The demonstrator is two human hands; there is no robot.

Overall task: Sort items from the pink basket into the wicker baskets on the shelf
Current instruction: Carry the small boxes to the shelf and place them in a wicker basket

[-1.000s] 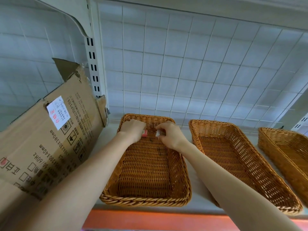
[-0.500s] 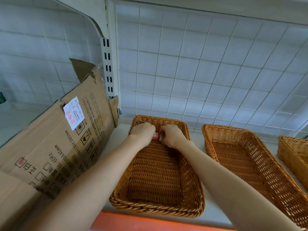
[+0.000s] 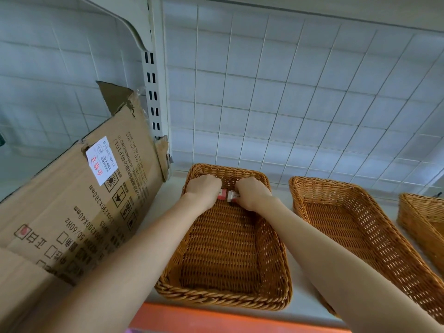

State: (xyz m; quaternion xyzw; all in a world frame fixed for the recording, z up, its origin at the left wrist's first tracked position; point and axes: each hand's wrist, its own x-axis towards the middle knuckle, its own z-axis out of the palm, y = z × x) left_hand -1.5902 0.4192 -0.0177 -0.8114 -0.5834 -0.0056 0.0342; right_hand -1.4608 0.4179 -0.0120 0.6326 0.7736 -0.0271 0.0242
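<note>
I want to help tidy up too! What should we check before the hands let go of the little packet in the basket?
1. Both the left hand and the right hand grip the red and white packet: ok.
2. The packet is inside the leftmost wicker basket, near its far wall: ok.
3. The packet rests on the basket floor: cannot tell, the hands hide its underside.
4. The basket sits flat on the shelf: ok.
5. This is the right basket for this packet: cannot tell.

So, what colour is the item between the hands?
The item is red and white; head view.
</note>
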